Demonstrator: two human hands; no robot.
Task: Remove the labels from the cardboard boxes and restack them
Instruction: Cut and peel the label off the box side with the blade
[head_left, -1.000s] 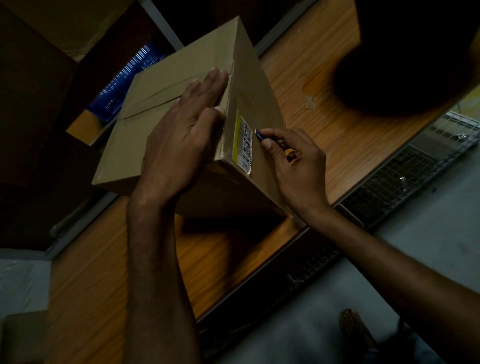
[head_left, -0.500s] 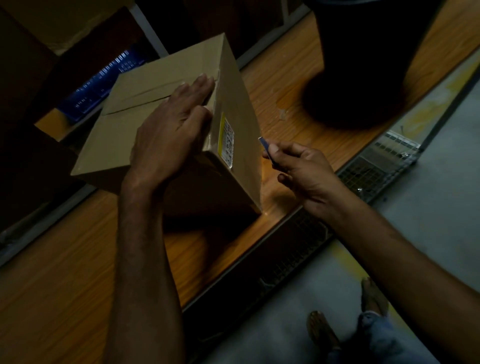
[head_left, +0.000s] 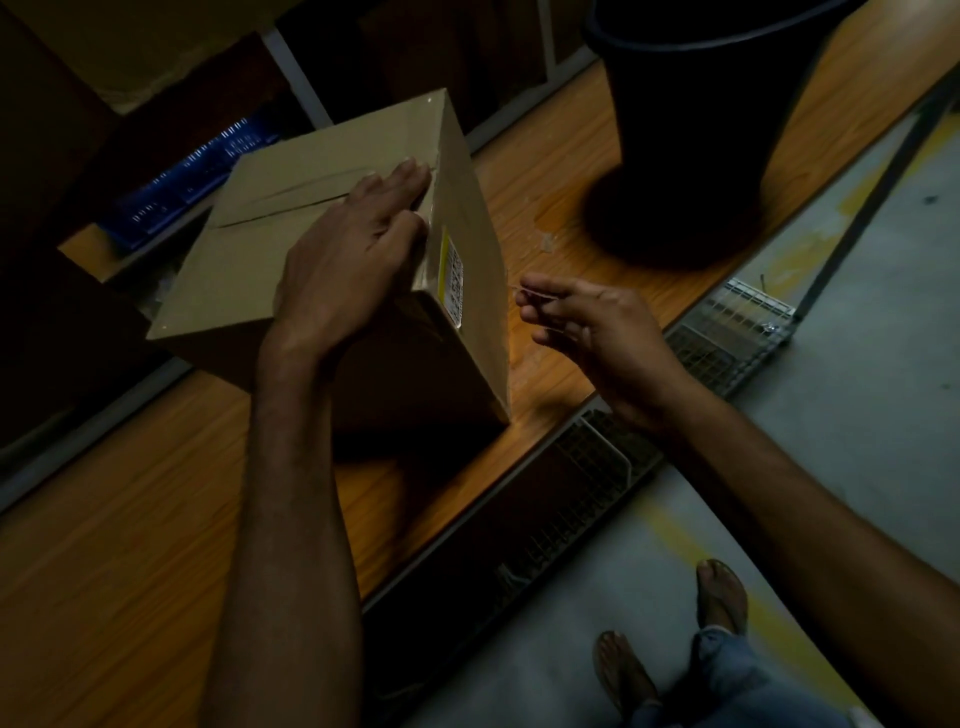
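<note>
Beyond the right hand (head_left: 597, 322) a black bucket (head_left: 701, 130) stands on the wooden table (head_left: 156, 519), and its top is cut off by the frame. Below this hand a wire mesh rack (head_left: 727, 338) sticks out from under the table edge. Past the left hand (head_left: 353, 260) a blue crate (head_left: 197, 171) sits half in darkness. The cardboard box (head_left: 291, 218) is under the left hand, which lies flat on its top with the fingertips at the edge. The label (head_left: 452, 278) (yellow stripe, white field) is on the side face just beside those fingertips, and its print is too small to read. The right hand, apart from the box, pinches a small thin thing (head_left: 515, 287); what it is I cannot tell.
</note>
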